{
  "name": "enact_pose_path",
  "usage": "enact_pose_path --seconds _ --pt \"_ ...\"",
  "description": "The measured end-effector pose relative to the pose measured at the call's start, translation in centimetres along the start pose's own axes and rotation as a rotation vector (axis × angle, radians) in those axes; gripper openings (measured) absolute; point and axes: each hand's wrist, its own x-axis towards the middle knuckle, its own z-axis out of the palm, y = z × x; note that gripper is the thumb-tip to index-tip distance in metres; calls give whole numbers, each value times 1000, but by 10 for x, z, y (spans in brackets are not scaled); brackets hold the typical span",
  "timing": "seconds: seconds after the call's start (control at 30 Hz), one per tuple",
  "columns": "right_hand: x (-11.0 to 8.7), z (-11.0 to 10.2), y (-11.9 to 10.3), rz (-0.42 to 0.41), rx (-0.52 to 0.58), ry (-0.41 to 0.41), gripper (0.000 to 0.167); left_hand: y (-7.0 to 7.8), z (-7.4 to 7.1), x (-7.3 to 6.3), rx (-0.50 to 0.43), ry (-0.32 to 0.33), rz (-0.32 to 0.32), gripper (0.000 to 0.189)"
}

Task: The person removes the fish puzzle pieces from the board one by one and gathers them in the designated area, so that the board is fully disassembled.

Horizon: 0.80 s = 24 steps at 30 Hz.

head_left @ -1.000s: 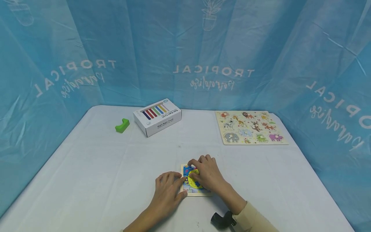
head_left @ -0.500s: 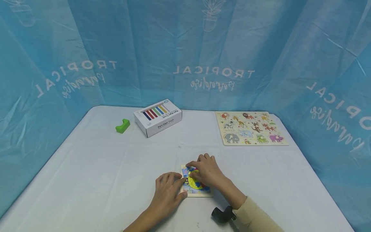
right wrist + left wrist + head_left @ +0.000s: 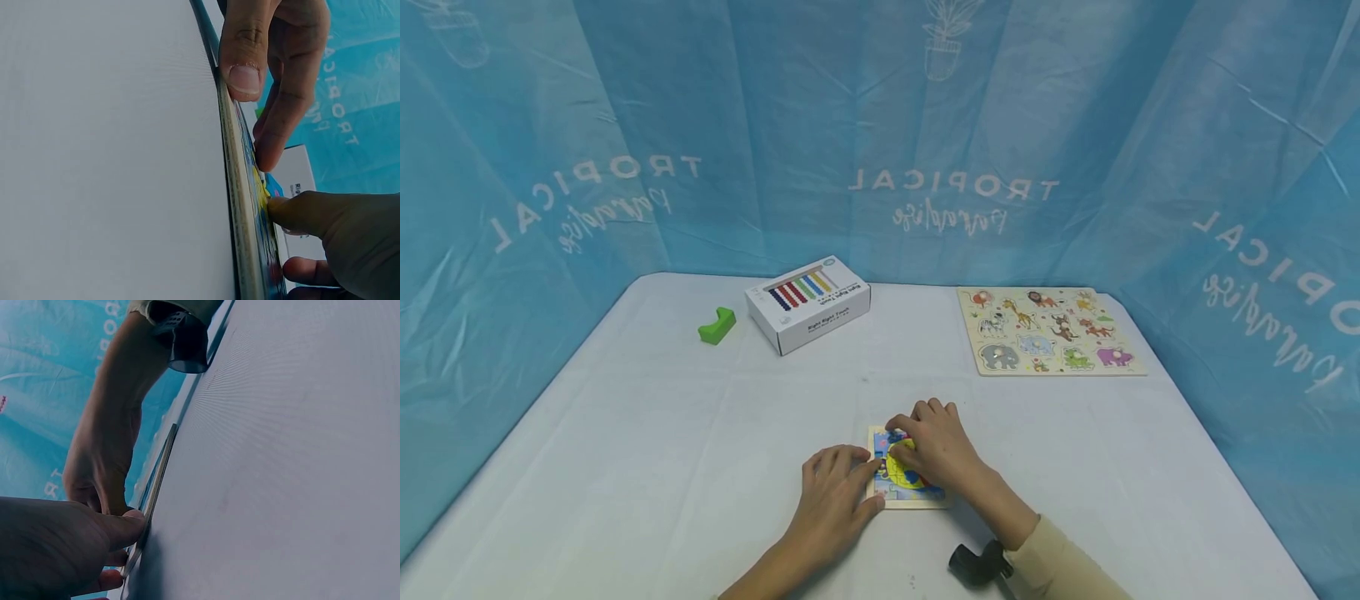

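A small jigsaw puzzle in a wooden frame (image 3: 913, 504) lies on the white table, its picture blue with a yellow shape. My left hand (image 3: 833, 500) rests at its left side, thumb at the lower left corner and index fingertip over the picture. From the right, my right hand (image 3: 942, 450) reaches over the top part, thumb and index finger at a blue puzzle piece (image 3: 273, 185) that tilts up from the picture in the right wrist view. The right hand covers the puzzle's right side. In the left wrist view the frame shows edge-on.
A white box (image 3: 808, 304) with coloured bars printed on it stands at the back. Left of it lies a green curved block (image 3: 717, 325). An animal peg puzzle board (image 3: 1051, 332) is at the back right. A black device (image 3: 979, 564) sits at the right wrist.
The right hand's index finger shifts slightly over the puzzle's top edge and back, and the dark blue piece there changes its tilt. The left hand stays in place.
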Motion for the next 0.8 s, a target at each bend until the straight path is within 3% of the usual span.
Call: enact_pose_path --seconds 0.33,0.57,0.8 --pt "-3 3 0 -50 -88 86 27 0 0 0 -1 -5 4 42" --pt "-4 -1 2 -34 -81 101 28 0 1 0 -10 -4 1 42" --pt "-10 -9 17 15 -68 116 29 0 1 0 -6 3 -6 42"
